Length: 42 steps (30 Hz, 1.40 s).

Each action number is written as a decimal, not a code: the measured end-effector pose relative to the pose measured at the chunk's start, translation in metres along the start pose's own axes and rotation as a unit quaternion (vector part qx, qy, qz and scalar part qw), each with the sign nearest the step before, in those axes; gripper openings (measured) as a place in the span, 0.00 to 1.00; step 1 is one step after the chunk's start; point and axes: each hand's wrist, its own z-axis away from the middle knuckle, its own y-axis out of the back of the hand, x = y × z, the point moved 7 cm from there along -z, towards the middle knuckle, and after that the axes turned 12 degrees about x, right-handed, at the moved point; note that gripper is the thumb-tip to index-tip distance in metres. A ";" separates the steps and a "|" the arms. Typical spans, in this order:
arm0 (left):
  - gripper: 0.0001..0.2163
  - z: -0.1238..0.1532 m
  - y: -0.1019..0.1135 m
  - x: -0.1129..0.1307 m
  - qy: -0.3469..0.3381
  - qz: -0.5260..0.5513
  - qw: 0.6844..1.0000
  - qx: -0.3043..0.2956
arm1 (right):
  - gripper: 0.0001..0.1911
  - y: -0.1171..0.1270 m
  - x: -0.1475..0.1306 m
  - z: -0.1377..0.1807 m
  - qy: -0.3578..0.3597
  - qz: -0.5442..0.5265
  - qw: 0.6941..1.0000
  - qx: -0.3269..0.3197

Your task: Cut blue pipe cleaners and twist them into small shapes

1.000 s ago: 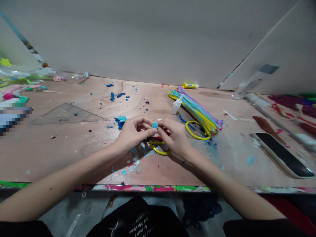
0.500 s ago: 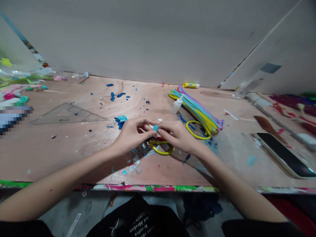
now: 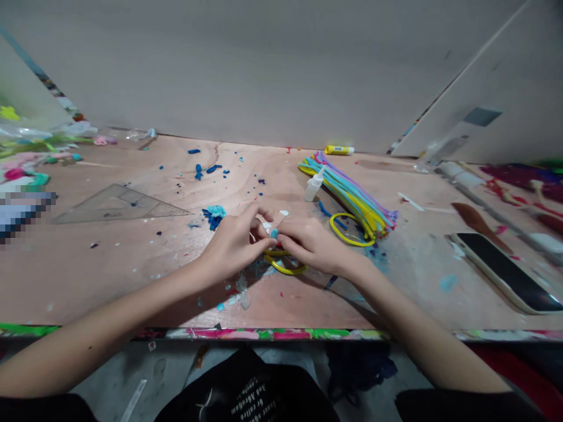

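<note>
Fingertips (image 3: 269, 239) of left hand (image 3: 233, 245) and right hand (image 3: 310, 246) pinch narrow on 1 small light-blue piece (image 3: 274, 233), gripped from 2 sides, apparently to steady it; yellow pipe-cleaner loop (image 3: 284, 268) lies just below the fingers, pipe-cleaner bundle (image 3: 352, 196) beyond them.

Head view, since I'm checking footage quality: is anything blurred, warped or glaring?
In the head view, a pixelated patch hides the far left, the wide lens bends the table edges, the phone shows glare at its corner, and the right arm casts a soft shadow.
</note>
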 end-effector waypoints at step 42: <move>0.15 -0.001 -0.006 -0.034 0.325 0.383 0.864 0.046 | 0.08 0.011 -0.028 0.010 0.207 0.181 0.923 0.271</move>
